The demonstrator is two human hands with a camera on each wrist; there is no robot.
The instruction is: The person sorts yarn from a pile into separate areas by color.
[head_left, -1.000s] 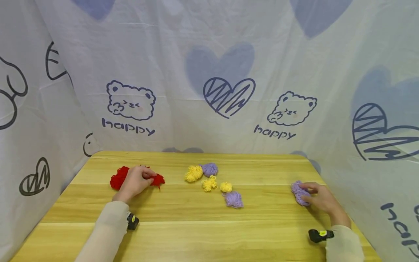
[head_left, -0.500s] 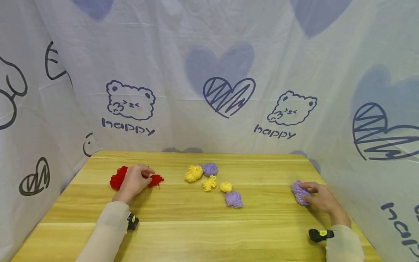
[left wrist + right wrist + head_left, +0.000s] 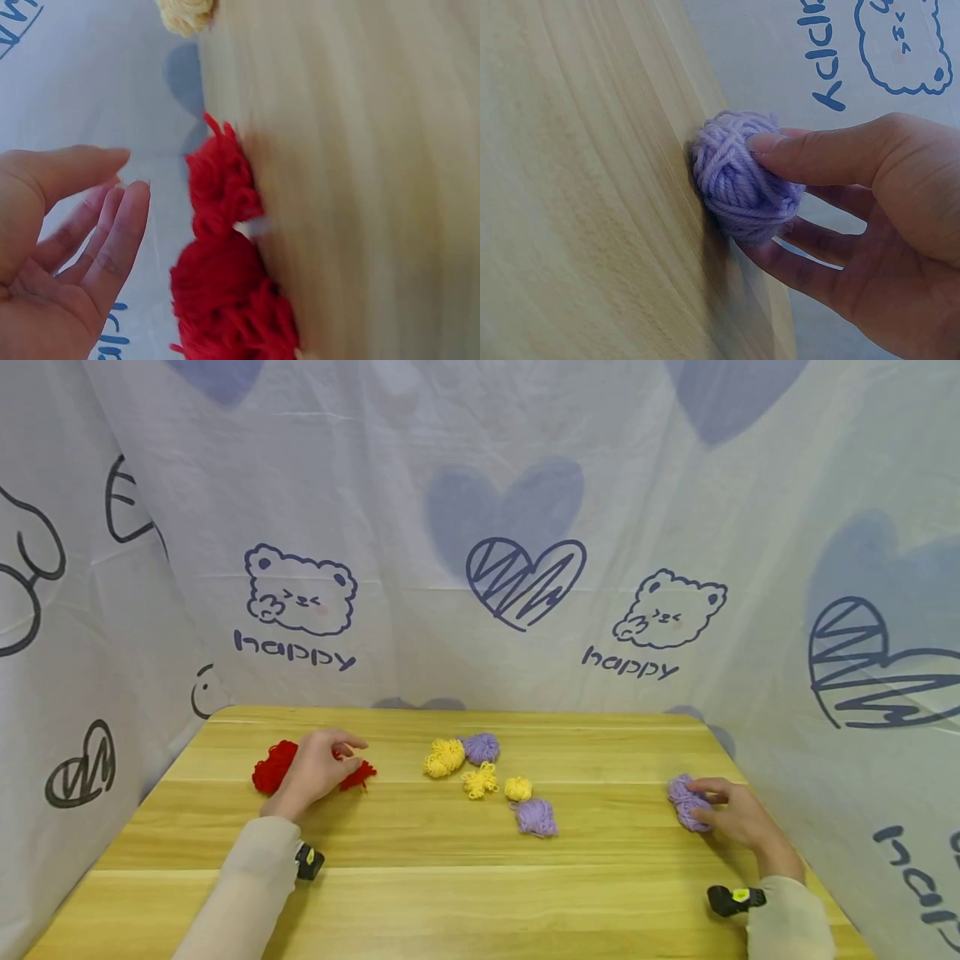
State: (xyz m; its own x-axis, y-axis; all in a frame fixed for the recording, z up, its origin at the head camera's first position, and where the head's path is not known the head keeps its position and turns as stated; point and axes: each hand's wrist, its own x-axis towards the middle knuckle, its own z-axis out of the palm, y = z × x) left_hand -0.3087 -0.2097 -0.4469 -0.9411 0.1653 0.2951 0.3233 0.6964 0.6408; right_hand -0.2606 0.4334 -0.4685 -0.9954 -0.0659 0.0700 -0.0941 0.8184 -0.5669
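My left hand (image 3: 318,770) hovers by the red yarn at the left of the table, thumb and fingers apart with nothing between them. Two red yarn balls lie there in a row: a larger one (image 3: 272,768) and a smaller, looser one (image 3: 223,180), partly behind the hand in the head view. On the far right, my right hand (image 3: 742,818) holds a purple yarn ball (image 3: 739,176), thumb on its top and fingers round its other side. The ball sits close against the wood. From the head, this purple yarn shows as two bulges side by side.
Mid-table lie yellow yarn balls (image 3: 445,757), a loose yellow tuft (image 3: 480,780), a small yellow ball (image 3: 517,788) and two purple balls, one behind (image 3: 481,748) and one in front (image 3: 536,817). A printed white cloth (image 3: 420,635) hangs round the table's back and sides.
My left hand has come off the small red yarn ball, lifting slightly up and to the right with its fingers spreading. The right hand has stayed put on the purple yarn.
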